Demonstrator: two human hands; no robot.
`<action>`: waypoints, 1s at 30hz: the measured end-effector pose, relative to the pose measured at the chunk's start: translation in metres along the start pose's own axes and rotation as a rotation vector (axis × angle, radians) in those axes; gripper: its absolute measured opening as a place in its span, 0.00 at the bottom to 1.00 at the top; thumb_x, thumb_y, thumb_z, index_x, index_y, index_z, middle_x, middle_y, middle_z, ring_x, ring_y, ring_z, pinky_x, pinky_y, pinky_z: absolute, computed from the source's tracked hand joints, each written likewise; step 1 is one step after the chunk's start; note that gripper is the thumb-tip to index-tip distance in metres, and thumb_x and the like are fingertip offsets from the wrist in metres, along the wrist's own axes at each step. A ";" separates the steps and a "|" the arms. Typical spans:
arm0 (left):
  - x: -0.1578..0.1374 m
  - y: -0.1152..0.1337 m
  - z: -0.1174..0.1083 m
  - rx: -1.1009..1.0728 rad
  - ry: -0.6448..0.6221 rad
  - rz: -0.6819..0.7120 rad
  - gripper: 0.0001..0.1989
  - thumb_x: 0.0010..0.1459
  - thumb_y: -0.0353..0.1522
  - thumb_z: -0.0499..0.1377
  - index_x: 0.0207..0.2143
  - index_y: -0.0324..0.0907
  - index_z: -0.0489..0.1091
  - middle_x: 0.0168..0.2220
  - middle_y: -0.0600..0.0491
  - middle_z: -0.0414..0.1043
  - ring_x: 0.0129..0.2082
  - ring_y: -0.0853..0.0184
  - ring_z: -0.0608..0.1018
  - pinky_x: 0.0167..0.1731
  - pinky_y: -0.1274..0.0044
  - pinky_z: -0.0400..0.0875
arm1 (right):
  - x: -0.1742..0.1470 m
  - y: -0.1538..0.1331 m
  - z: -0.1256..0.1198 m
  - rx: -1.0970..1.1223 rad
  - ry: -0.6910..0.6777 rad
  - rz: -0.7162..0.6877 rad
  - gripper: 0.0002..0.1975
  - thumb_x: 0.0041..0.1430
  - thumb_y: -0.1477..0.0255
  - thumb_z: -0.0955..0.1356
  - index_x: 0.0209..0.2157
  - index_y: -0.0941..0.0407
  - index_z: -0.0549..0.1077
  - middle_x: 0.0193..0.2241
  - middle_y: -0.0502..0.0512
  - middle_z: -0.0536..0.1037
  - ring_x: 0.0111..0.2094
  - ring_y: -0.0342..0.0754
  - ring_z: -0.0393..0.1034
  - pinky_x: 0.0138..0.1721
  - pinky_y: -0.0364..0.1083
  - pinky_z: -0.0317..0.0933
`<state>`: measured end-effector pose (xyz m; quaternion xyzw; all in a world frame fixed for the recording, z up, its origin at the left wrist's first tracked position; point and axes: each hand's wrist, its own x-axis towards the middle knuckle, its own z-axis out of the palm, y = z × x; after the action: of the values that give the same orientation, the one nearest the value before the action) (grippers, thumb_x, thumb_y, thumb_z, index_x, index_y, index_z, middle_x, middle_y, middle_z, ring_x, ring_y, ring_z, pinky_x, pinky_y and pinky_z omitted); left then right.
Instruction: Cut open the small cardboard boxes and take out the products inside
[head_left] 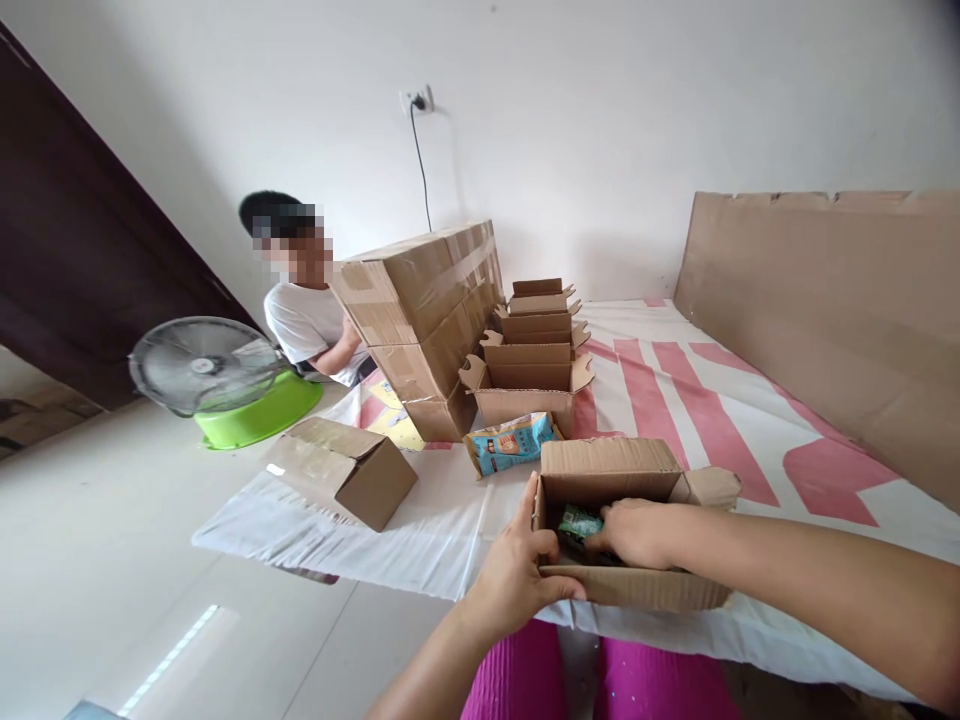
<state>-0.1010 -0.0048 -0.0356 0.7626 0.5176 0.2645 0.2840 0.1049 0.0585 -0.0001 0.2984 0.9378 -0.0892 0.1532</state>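
Note:
An open cardboard box lies at the table's near edge, in front of my lap. My left hand grips its left end, thumb along the near wall and fingers at the far corner. Inside the box is my right hand, its fingers closed on the right end of a shiny green packet. The fingertips and the box floor are partly hidden. Just beyond the box's left corner, a blue packet with a printed label rests on the tablecloth.
Several open boxes stand in a row behind the blue packet, beside a stack of taped boxes. A closed box sits at left. A large cardboard sheet leans at right. A person sits beyond the stack, near a fan.

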 end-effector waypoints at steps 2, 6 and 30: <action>0.001 -0.003 -0.005 -0.030 -0.020 -0.035 0.18 0.43 0.43 0.72 0.20 0.41 0.70 0.72 0.48 0.35 0.64 0.48 0.63 0.49 0.67 0.72 | -0.006 -0.006 -0.015 -0.022 0.038 0.010 0.14 0.57 0.72 0.67 0.44 0.46 0.79 0.32 0.56 0.77 0.30 0.53 0.75 0.29 0.48 0.62; 0.000 -0.019 -0.030 0.008 0.033 -0.100 0.19 0.44 0.40 0.71 0.17 0.41 0.66 0.72 0.48 0.37 0.63 0.48 0.66 0.49 0.67 0.72 | -0.041 -0.011 -0.056 -0.075 0.234 0.071 0.17 0.61 0.69 0.66 0.50 0.43 0.74 0.38 0.56 0.71 0.29 0.49 0.72 0.29 0.46 0.61; -0.016 -0.015 0.067 0.206 0.285 0.581 0.25 0.52 0.20 0.55 0.53 0.43 0.63 0.54 0.43 0.70 0.57 0.57 0.71 0.53 0.65 0.71 | -0.077 0.043 0.169 0.741 0.745 0.439 0.37 0.52 0.68 0.70 0.64 0.50 0.60 0.62 0.61 0.65 0.63 0.58 0.57 0.63 0.58 0.53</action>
<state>-0.0688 -0.0258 -0.0943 0.8582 0.3370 0.3849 0.0429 0.2292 0.0085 -0.1352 0.5316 0.7505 -0.2670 -0.2880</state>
